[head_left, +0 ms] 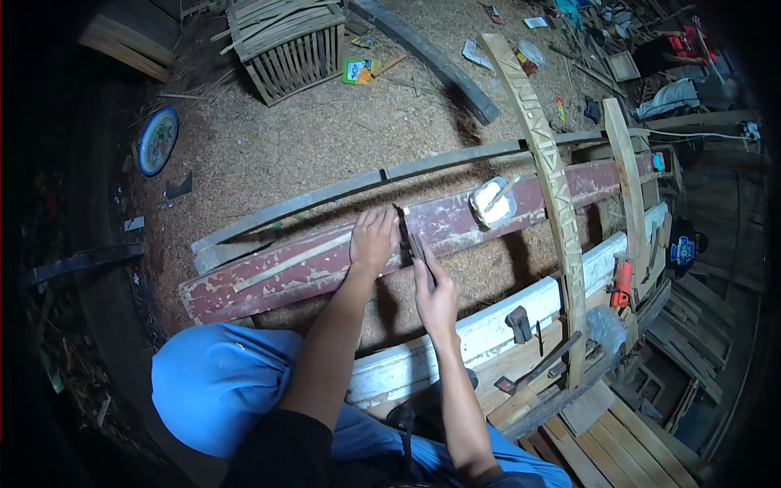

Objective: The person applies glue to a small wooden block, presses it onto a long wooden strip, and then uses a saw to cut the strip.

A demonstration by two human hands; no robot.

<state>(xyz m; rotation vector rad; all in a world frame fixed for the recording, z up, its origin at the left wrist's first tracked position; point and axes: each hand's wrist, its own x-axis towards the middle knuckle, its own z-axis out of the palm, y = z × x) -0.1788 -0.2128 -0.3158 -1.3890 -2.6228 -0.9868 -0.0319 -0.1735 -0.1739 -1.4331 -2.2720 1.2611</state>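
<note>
Closest in, on the near side of the fingers, blue cloth (211, 382) covers the legs, and a white-painted beam (407, 368) runs between them and the work, a dark block (518, 324) on the boards off to the right. Just beyond, the right hand (438, 299) has its fingers drawn narrow around a slim dark tool (418, 249), angled down to the worn red beam (443, 221), a grip that looks meant for fine control. The left hand (374, 237) lies on that same beam just beside the tool's far end, fingers close together, perhaps to steady it; whether they pinch anything, I cannot tell. A pale strip (293, 262) lies along the beam left of them. Rightward, a tub of white stuff (490, 203) sits on the beam, probably for easy reach, and a carved strip (553, 179) crosses over. Past the fingertips bends a grey curved strip (325, 193); farther off stands a slatted crate (293, 67).
</note>
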